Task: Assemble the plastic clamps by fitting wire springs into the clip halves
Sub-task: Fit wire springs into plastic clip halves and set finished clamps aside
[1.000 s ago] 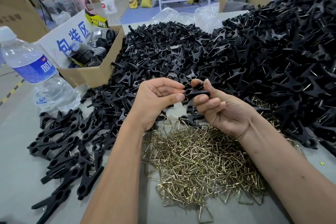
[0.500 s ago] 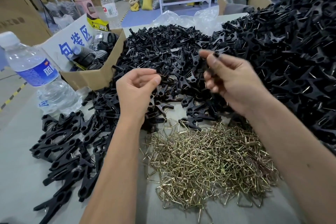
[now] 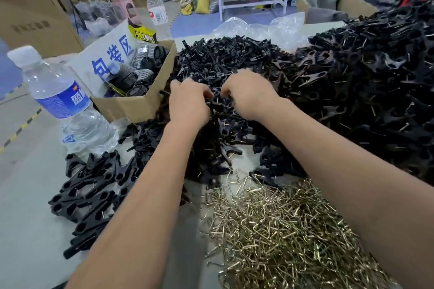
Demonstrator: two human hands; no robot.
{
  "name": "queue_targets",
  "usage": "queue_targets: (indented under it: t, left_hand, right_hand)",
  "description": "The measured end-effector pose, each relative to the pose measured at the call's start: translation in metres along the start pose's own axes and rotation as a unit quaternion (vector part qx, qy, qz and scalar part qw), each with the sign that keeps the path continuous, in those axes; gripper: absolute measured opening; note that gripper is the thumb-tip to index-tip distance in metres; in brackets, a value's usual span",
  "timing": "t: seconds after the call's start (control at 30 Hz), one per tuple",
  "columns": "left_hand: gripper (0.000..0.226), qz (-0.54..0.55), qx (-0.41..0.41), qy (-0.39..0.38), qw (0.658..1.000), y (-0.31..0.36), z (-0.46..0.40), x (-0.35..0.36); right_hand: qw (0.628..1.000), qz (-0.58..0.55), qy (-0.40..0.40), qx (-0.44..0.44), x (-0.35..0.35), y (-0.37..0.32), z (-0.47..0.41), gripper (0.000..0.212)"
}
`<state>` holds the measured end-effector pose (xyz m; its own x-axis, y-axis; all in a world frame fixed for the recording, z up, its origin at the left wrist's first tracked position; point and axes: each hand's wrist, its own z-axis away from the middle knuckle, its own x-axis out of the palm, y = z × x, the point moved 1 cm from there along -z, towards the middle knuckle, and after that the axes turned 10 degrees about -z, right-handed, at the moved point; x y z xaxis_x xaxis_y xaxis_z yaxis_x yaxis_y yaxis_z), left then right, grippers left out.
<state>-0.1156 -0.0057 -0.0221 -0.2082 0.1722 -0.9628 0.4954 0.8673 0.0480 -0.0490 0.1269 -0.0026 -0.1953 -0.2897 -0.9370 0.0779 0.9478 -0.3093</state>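
Observation:
A heap of black plastic clip halves (image 3: 223, 61) fills the middle of the table. My left hand (image 3: 187, 101) and my right hand (image 3: 249, 94) are both down in its near edge, close together, backs towards me and fingers curled into the pieces. Each seems to grip a clip half (image 3: 215, 107), though the fingertips are mostly hidden. Brass-coloured wire springs (image 3: 281, 230) lie in a loose heap in front, under my right forearm. Black clamps with springs in them (image 3: 89, 185) lie at the left, and a much larger black mound (image 3: 364, 77) rises at the right.
A water bottle (image 3: 61, 101) stands at the left near the table edge. Behind it is an open cardboard box (image 3: 141, 103) holding dark round parts. Crumpled clear plastic (image 3: 258, 28) lies beyond the heap. Boxes, sacks and a white frame table stand on the floor behind.
A second ago both hands held a black clamp over the springs. The right hand then lifted away towards the heap, and now both hands have reached forward into the clip halves.

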Motion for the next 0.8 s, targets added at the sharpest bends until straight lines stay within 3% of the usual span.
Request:
queue_targets:
  t: [0.1,0.27,0.43,0.53,0.6,0.73,0.8]
  left_hand:
    - [0.028,-0.017,0.055,-0.041,0.998,0.001,-0.011,0.006]
    - [0.022,0.061,0.025,-0.056,0.996,0.005,-0.015,0.010]
    - [0.021,0.087,-0.001,0.001,0.996,0.011,-0.005,0.016]
    - [0.020,0.047,0.058,-0.042,0.996,0.019,-0.003,0.018]
    - [0.020,0.032,0.095,-0.095,0.990,0.025,-0.001,0.019]
    - [0.012,0.085,0.064,-0.169,0.980,0.028,-0.002,0.009]
    - [0.011,0.091,0.060,-0.181,0.977,0.034,-0.001,0.006]
  right_hand:
    - [0.997,0.028,-0.076,-0.003,0.010,-0.001,-0.016,0.027]
    - [0.997,-0.001,-0.078,0.002,0.010,0.018,-0.026,0.022]
    - [0.999,-0.044,0.003,0.023,0.006,0.035,-0.023,0.016]
    - [0.992,-0.060,0.097,0.058,0.000,0.042,-0.016,0.024]
    - [0.976,-0.145,0.140,0.085,-0.004,0.046,-0.007,0.029]
    - [0.926,-0.323,0.174,0.090,-0.006,0.044,0.016,0.022]
    - [0.866,-0.460,0.161,0.115,-0.005,0.042,0.028,0.023]
